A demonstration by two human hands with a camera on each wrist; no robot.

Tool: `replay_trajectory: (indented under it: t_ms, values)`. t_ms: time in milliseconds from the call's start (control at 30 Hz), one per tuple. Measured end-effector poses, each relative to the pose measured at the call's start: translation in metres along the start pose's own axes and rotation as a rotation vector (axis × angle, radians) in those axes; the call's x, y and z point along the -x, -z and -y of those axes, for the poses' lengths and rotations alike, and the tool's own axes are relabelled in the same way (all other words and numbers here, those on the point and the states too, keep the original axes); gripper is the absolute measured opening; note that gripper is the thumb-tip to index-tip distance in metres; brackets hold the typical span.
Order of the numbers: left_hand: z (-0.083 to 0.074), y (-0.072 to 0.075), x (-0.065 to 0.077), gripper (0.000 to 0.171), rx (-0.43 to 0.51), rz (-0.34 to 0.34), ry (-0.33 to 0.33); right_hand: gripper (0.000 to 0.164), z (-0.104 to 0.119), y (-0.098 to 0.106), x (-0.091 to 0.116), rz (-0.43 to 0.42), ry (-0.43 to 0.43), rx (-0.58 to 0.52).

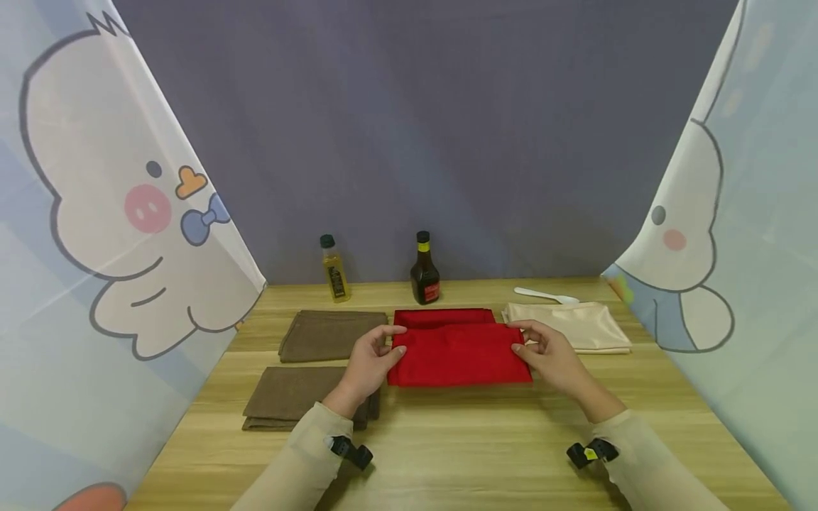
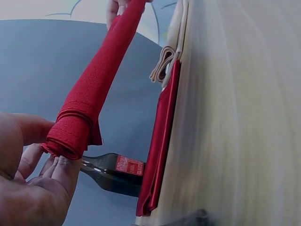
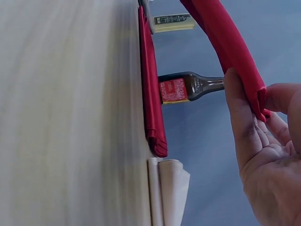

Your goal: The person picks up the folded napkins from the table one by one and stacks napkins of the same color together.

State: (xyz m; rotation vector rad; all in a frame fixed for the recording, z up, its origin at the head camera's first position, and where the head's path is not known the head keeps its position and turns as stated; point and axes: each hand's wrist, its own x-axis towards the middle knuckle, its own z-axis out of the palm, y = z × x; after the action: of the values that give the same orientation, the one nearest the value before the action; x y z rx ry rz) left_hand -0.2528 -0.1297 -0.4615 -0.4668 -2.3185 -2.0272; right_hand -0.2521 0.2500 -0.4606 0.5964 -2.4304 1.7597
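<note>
A folded red cloth [image 1: 463, 355] is stretched between both hands, lifted above the table. My left hand [image 1: 369, 358] pinches its left end between thumb and fingers; in the left wrist view that end [image 2: 70, 134] shows several folded layers. At the opposite end my right hand [image 1: 551, 355] pinches the cloth, and the right wrist view shows thumb and fingers on either side of its edge [image 3: 244, 70]. Behind and below it, a second folded red cloth [image 1: 441, 317] lies on the table, partly hidden in the head view.
Two folded brown cloths lie on the left, one farther back [image 1: 329, 333] and one nearer [image 1: 294, 394]. A cream cloth [image 1: 575, 325] sits on the right, with a white spoon [image 1: 546, 294] behind it. An oil bottle [image 1: 335, 273] and a dark sauce bottle [image 1: 424, 273] stand along the back.
</note>
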Motion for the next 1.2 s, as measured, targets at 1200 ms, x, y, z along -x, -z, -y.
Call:
replay_trajectory:
  t_ms: [1200]
  values:
    - [-0.024,0.018,-0.053,0.034,0.142,-0.108,0.004,0.042,0.025,0.017,-0.059,-0.024,0.032,0.079]
